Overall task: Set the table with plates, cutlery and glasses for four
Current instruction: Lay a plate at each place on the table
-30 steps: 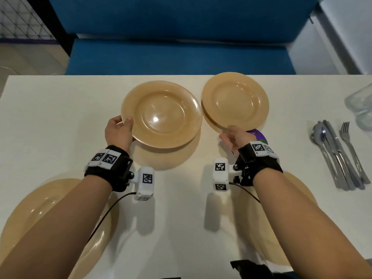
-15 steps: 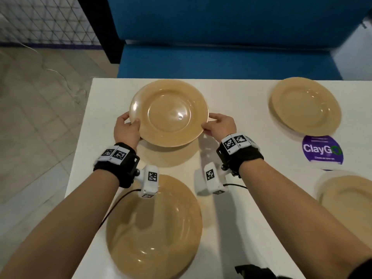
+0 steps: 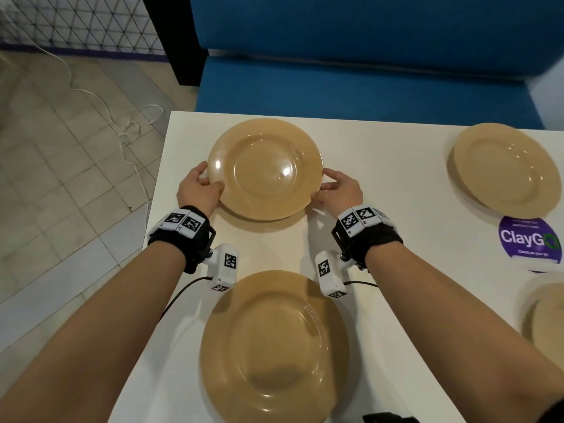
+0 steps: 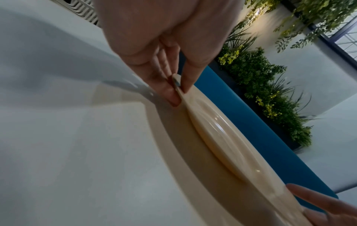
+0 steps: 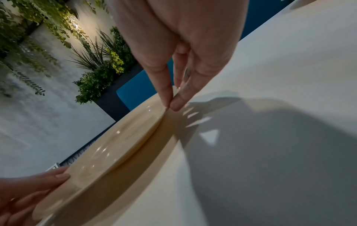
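Above the white table, left hand and right hand pinch opposite rims of a tan plate, thumbs on top.

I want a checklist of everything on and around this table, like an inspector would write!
Surface: white table, top looks clean.
Job's things: four tan plates; held plate at far left corner, near plate, far right plate, fourth plate cut off at the right edge. Cutlery and glasses: nothing seen.
Clutter: purple ClayGo sticker.
Grippers: left hand and right hand each pinch the held plate's rim.
Cables: black wrist-camera leads; white cord on the tiled floor.
Surroundings: blue bench, wire mesh panel, green plants.
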The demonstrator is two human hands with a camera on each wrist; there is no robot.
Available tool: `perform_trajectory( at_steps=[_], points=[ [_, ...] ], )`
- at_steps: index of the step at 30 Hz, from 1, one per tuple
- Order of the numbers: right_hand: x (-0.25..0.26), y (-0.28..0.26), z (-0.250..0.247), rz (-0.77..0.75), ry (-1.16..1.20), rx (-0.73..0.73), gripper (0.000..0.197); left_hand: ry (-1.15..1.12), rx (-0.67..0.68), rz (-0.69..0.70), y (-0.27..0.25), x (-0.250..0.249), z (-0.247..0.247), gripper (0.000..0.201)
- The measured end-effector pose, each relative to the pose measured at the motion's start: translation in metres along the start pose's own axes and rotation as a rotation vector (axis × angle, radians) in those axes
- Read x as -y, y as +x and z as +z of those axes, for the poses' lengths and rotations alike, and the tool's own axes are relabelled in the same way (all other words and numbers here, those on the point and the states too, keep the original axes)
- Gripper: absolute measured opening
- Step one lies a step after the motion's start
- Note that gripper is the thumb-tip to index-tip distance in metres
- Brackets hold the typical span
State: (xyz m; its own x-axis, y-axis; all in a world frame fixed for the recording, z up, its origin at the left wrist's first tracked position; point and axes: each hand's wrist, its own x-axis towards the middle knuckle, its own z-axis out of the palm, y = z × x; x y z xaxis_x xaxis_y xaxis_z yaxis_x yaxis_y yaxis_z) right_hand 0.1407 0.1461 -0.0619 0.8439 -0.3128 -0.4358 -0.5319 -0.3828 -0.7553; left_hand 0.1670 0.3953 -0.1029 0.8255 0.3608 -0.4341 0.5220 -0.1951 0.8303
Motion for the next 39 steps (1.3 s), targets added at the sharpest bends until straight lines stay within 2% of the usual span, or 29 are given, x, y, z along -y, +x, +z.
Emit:
perform_trajectory(
  at_steps=[14,18,21,24,28,34,39],
  points=[
    [0.007,0.005,0.008,0.022,0.024,0.024,0.061,0.018,-0.029,-0.006,0.013,-0.005,-0.003,0.077],
    [0.006,-0.003,0.006,0.056,0.135,-0.001,0.066,0.105,-0.078,0.024,-0.01,-0.018,-0.007,0.065],
    [0.003,-0.016,-0.003,0.04,0.108,-0.01,0.062,0.181,-0.133,0.078,-0.026,-0.019,-0.013,0.058],
    [-0.006,-0.035,-0.007,-0.009,0.016,-0.01,0.066,0.152,-0.123,0.134,-0.046,-0.018,-0.02,0.062],
    [-0.022,-0.069,-0.017,-0.047,-0.112,0.097,0.063,0.14,-0.078,0.15,-0.081,-0.011,-0.03,0.07],
    [-0.05,-0.115,-0.028,-0.068,-0.373,0.247,0.038,0.336,0.04,0.169,-0.151,0.018,-0.041,0.068],
    [-0.074,-0.138,-0.032,-0.025,-0.502,0.258,0.038,0.54,0.169,0.138,-0.185,0.043,-0.051,0.063]
  ],
)
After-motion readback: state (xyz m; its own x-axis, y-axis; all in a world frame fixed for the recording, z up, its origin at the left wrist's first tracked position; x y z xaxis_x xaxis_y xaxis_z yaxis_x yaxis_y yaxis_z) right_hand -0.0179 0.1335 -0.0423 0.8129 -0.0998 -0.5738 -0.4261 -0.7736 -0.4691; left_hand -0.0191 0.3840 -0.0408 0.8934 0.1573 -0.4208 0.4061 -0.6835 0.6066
